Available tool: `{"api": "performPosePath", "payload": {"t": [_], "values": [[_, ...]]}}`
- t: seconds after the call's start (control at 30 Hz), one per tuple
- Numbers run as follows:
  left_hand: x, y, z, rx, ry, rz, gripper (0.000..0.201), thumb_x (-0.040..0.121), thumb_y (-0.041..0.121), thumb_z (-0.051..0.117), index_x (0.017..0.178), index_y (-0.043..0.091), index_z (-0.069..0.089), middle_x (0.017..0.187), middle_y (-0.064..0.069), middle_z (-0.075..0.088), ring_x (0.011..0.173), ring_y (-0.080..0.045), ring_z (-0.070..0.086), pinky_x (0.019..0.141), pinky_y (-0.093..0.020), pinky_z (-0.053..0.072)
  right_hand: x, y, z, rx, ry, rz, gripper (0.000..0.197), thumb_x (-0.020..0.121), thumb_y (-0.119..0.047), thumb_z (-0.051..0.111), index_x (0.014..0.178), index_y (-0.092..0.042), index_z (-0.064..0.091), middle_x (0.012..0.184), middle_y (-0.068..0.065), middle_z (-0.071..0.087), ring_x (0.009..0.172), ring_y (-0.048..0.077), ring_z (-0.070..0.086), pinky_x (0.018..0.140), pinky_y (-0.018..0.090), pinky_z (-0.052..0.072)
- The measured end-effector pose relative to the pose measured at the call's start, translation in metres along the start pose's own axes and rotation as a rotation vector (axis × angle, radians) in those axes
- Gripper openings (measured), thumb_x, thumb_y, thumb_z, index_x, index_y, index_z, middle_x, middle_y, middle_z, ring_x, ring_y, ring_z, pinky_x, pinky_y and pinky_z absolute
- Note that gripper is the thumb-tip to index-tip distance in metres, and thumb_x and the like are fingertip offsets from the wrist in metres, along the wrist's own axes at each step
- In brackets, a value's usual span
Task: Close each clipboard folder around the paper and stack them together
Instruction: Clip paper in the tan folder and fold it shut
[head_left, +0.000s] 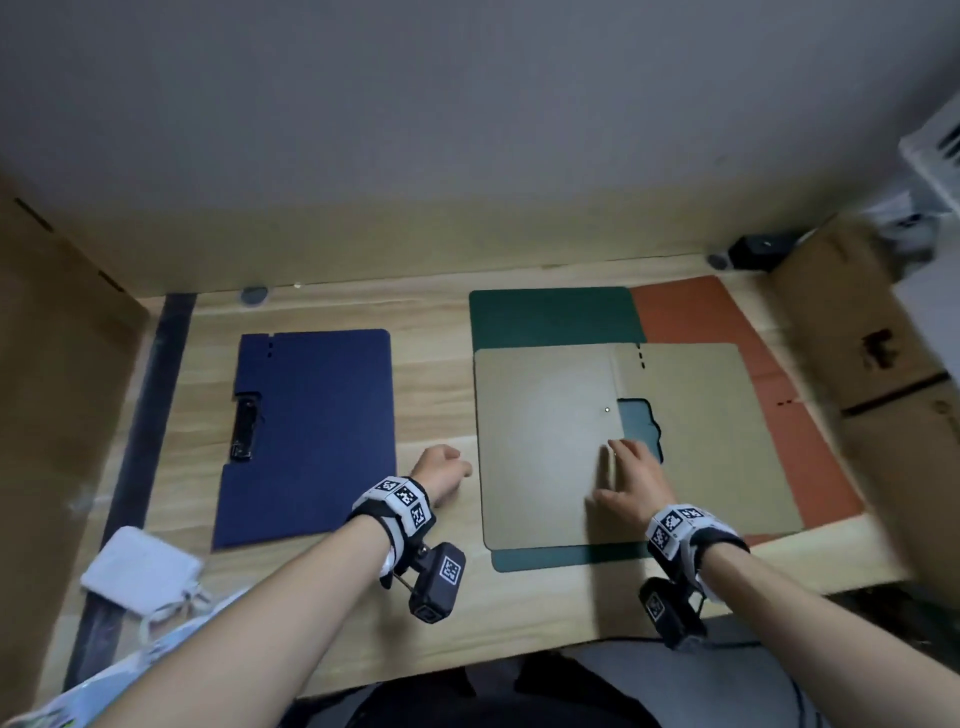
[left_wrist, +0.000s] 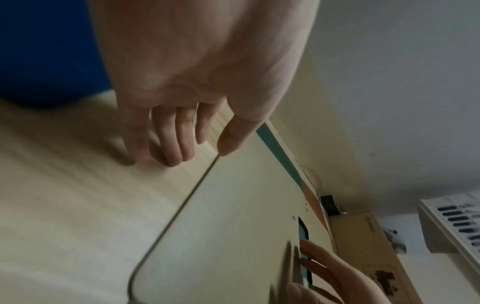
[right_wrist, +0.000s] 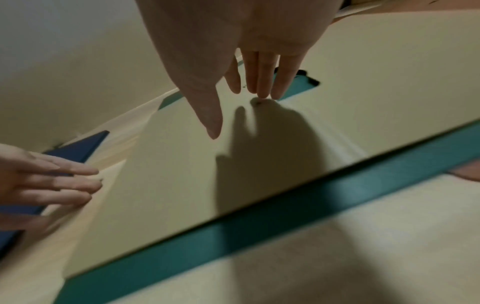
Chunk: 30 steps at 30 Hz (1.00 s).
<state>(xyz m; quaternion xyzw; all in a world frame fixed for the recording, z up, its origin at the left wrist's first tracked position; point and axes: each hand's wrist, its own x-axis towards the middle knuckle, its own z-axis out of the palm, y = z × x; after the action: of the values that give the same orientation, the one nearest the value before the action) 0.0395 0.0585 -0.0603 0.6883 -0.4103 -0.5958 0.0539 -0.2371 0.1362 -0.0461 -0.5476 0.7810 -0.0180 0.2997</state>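
A tan folder (head_left: 540, 441) lies spread flat on the right of the table, on top of a green folder (head_left: 550, 317) and an orange folder (head_left: 696, 312). A cut-out near its fold shows green beneath. My right hand (head_left: 608, 470) rests on the tan folder (right_wrist: 168, 185), straight fingertips (right_wrist: 262, 92) touching it beside the cut-out. My left hand (head_left: 457, 465) sits on the bare wood at the tan folder's left edge. Its fingers (left_wrist: 176, 139) hang down relaxed and its thumb touches that edge, holding nothing. A closed blue folder (head_left: 311, 436) with a black clip lies apart on the left.
Cardboard boxes stand at the left (head_left: 52, 389) and at the right (head_left: 857, 338) of the wooden table (head_left: 441, 374). A white pouch (head_left: 140, 566) lies at the front left. A black block (head_left: 761, 252) sits at the back right corner.
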Motion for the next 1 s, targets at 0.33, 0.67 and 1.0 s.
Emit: {"api": "performPosePath", "payload": {"t": [0.33,0.67,1.0], "values": [[-0.007,-0.003,0.057,-0.048,0.098,-0.04,0.032,0.062,0.025,0.066,0.09,0.008,0.066,0.091,-0.014,0.071,0.087,-0.03,0.067,0.079,-0.037,0.056,-0.016,0.057,0.017,-0.232,-0.155,-0.188,0.138,0.059,-0.059,0.084,0.154,-0.024,-0.009,0.163,0.01,-0.016,0.152,0.026,-0.009,0.116,0.028,-0.002],[-0.035,0.04,0.036,-0.015,0.122,0.071,0.026,0.096,0.025,0.053,0.1,0.0,0.06,0.082,-0.015,0.062,0.056,-0.022,0.05,0.05,-0.027,0.039,-0.015,0.051,-0.01,-0.329,-0.127,-0.426,0.12,0.071,-0.074,0.056,0.155,-0.018,-0.008,0.165,0.004,-0.012,0.153,0.023,-0.005,0.119,0.033,-0.001],[-0.072,0.131,-0.018,-0.265,0.105,0.129,0.01,0.097,0.014,0.054,0.097,0.004,0.059,0.066,-0.007,0.064,0.046,-0.009,0.054,0.041,-0.017,0.044,0.0,0.005,-0.144,-0.198,-0.061,-0.619,0.076,0.089,-0.071,0.033,0.149,-0.025,0.038,0.154,-0.002,0.04,0.138,0.017,0.038,0.114,0.035,0.031]]}}
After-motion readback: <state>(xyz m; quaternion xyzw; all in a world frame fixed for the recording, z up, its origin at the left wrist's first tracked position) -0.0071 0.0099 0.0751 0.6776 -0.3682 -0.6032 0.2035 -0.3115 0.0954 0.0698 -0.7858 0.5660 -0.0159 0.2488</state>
